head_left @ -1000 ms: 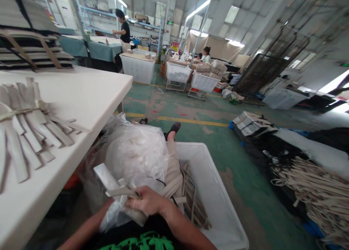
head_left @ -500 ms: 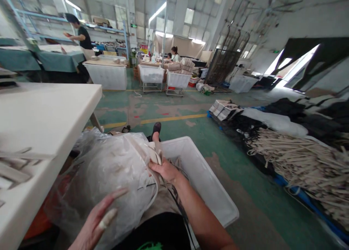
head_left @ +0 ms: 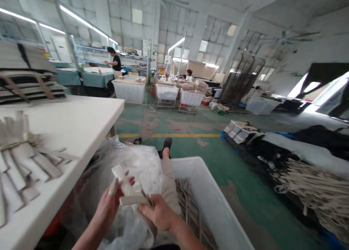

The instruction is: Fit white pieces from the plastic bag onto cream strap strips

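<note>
Right in front of us, two hands work close together above a clear plastic bag [head_left: 148, 162], and we'd call this the handling-and-sorting-out of strips. Our right hand [head_left: 160, 213] has a beige strip [head_left: 133, 199] pinched between thumb and fingers, its free end pointing across toward our left hand [head_left: 107, 202]. There, a pale piece [head_left: 117, 171] shows between wrapped thumb and fingers, but it's blurred, and we can't tell whether those fingers truly grip it or only surround it. Over to our left, a bundle of strips [head_left: 24, 162] lies banded on the white surface [head_left: 89, 113]; on the other side, more long strips [head_left: 189, 202] lie inside the white bin [head_left: 226, 202]. As we judge it, the next move calls for a firm right pinch, a clear hold on the left, and care that the loose plastic below doesn't snag either piece.
</note>
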A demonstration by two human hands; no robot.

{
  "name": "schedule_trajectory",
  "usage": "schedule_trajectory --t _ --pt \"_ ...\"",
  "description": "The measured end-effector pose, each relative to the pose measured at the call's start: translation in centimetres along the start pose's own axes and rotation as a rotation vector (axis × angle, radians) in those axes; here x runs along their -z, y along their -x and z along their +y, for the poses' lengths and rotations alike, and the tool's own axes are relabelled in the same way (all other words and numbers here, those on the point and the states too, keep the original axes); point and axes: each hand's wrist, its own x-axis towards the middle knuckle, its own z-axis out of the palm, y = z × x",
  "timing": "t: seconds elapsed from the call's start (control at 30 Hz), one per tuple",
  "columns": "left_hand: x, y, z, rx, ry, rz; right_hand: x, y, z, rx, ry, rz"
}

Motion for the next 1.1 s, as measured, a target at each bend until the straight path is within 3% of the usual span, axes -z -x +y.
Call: schedule_trajectory --t 0.1,0.17,0.37,0.5,0.6,0.67,0.83,0.97,1.1 --pt "-1.3 0.0 2.1 -0.003 0.097 0.153 -1.8 -0.5 1.0 -0.03 -0.018 -0.003" --pt "-1.5 0.3 2.3 -0.034 0.131 0.169 -2.3 -1.0 1.1 -0.048 -0.086 0.024" --pt "-2.1 2.3 1.0 -0.026 0.053 -0.064 -3.5 -2.9 -0.3 -0.046 -0.191 -0.041" --pt "-2.3 3.2 -0.7 -0.028 0.007 -0.218 -4.7 -3.7 -0.9 -0.06 -0.155 0.081" --pt "-1.8 3.6 -1.6 -0.029 0.015 -0.252 -4.9 -3.9 -0.8 -0.012 -0.103 0.115" --pt "-1.2 3.7 -1.0 -0.03 0.027 -0.232 -4.9 -3.8 -0.5 0.006 -0.074 0.084" --pt "-0.3 3.0 2.4 -0.05 0.092 0.038 -4.9 -3.6 0.7 -0.067 -0.019 0.037" --pt "-0.6 3.2 1.4 -0.046 0.04 -0.106 -5.1 -3.9 0.0 -0.053 -0.02 0.05" --pt "-0.1 3.4 0.5 0.008 0.093 -0.003 -5.4 -3.9 -0.4 -0.063 -0.09 -0.008"
